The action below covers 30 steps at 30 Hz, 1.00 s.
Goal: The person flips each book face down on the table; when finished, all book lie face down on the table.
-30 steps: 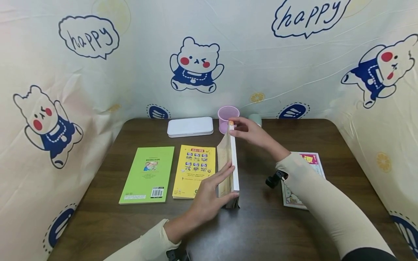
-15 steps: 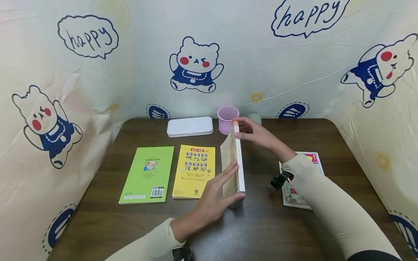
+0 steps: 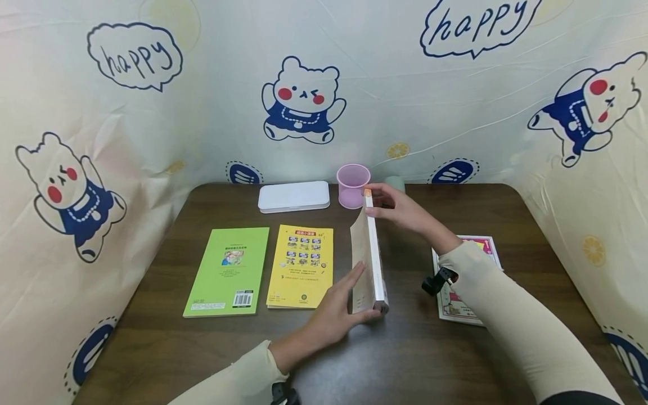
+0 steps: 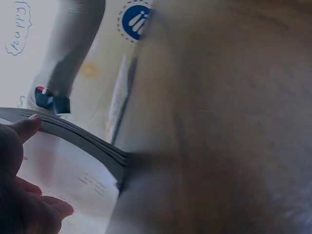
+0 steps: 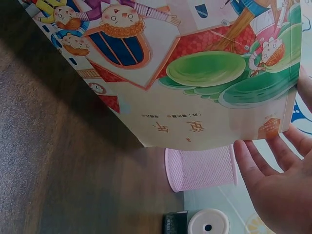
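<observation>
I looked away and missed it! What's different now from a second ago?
The standing book moved a little to the person's right. The left hand and right hand moved that way with it. Both had hold of it before and neither has let go. The green book, yellow book, white case and pink cup stayed put.

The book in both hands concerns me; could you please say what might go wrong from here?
The book, held on edge, might flop over if the left hand or right hand slips. Its far end appears close to the pink cup, so a forward push could knock it.
</observation>
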Motion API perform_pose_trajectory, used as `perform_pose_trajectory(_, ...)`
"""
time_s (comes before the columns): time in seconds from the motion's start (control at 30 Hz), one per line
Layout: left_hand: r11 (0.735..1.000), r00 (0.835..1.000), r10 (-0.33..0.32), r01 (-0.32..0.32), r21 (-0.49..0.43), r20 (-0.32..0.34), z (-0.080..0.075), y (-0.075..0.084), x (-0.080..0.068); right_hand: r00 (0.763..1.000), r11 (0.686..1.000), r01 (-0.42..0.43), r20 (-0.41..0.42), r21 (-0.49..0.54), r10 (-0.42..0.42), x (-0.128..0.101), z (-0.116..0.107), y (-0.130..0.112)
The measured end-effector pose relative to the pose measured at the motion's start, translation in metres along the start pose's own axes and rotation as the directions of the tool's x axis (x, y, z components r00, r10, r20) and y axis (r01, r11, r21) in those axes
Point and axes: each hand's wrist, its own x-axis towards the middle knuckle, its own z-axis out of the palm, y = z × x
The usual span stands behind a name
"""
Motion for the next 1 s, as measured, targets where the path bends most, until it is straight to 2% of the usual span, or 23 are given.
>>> perform_pose_trajectory(0.2, 1.000, 0.998, -0.006, 0.005, 0.024, 0.059, 0.012, -0.012, 0.001, 1.000, 1.000, 0.002, -0.002, -0.003, -0.002, -0.002, 0.000, 0.005)
perform_pose_trajectory(0.43, 0.995, 0.994, -0.047, 0.038, 0.087, 0.097, 0.016, -0.011, 0.001, 1.000, 1.000, 0.001, 0.018, -0.018, -0.001, -0.006, 0.000, 0.012)
perform_pose_trajectory(0.6, 0.992, 0.989, -0.059, 0.043, 0.117, 0.133, 0.015, -0.012, 0.001, 0.997, 0.999, 0.033, 0.067, -0.023, -0.031, -0.007, -0.001, 0.020)
perform_pose_trajectory(0.8, 0.982, 0.982, -0.045, 0.010, 0.188, 0.182, 0.015, -0.014, 0.001, 0.993, 0.998, 0.054, 0.103, -0.034, -0.050, -0.012, -0.005, 0.027)
perform_pose_trajectory(1.0, 0.950, 0.973, -0.043, -0.031, 0.309, 0.228, 0.015, -0.015, 0.001, 0.992, 0.998, 0.033, 0.127, -0.057, -0.025, -0.017, -0.013, 0.036)
